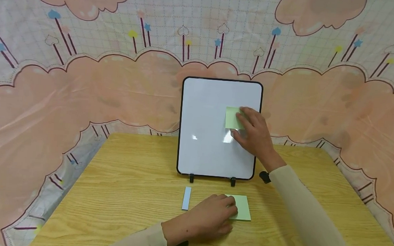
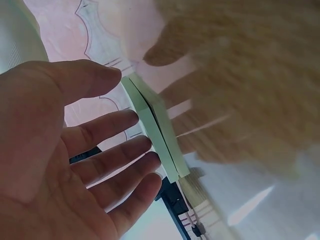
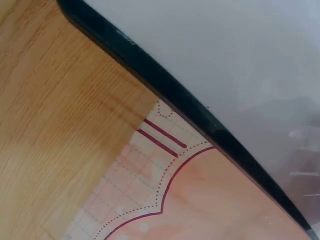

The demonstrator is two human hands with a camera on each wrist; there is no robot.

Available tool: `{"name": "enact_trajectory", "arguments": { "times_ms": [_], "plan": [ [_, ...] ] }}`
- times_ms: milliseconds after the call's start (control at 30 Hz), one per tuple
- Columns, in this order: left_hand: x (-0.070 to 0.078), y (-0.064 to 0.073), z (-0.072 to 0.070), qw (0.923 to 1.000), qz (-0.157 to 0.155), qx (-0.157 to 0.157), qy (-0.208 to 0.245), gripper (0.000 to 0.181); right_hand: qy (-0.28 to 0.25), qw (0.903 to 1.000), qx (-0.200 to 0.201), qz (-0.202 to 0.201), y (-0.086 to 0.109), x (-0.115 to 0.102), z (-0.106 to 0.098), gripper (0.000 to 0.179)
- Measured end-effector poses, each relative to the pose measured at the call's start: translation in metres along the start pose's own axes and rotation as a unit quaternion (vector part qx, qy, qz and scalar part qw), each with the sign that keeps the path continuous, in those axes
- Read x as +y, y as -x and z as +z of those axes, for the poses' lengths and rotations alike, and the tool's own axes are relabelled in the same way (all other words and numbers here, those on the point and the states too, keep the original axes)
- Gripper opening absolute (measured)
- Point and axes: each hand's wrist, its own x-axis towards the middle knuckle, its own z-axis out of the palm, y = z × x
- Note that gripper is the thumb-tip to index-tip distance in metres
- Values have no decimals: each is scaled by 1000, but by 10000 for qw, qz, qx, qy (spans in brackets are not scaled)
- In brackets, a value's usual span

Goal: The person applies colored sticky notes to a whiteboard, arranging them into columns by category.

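A pale green sticky note [image 1: 232, 118] lies flat against the upper right part of the whiteboard [image 1: 202, 138]. My right hand [image 1: 255, 133] reaches over the board's right edge, its fingertips on the note and its thumb just below. On the table in front, a pad of green sticky notes [image 1: 243, 208] lies under the fingertips of my left hand [image 1: 211, 217]. In the left wrist view, that hand [image 2: 85, 145] has its fingers extended against the edge of the pad [image 2: 150, 127]. The right wrist view shows the board's dark frame [image 3: 165, 90], but the right hand is outside it, apart from a faint reflection.
A narrow light-blue strip [image 1: 186, 198] lies on the wooden table [image 1: 128, 171], left of the pad. Two small black feet [image 1: 233, 182] hold up the board. A patterned cloth [image 1: 134, 92] hangs behind and along the sides.
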Motion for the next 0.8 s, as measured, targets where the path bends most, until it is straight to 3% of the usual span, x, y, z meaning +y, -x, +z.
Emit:
{"name": "enact_trajectory", "arguments": {
  "times_ms": [167, 367, 800],
  "plan": [
    [-1, 0, -3, 9999, -16, -75, 114, 31, -46, 10000, -7, 37, 2, 2, -2, 59],
    [-5, -2, -8, 9998, -147, 57, 86, 35, -108, 9999, -28, 25, 3, 2, -3, 59],
    [-31, -6, -30, 9931, -359, 1098, -204, 41, 19, 10000, -76, 9, 5, 3, -6, 60]
  ]
}}
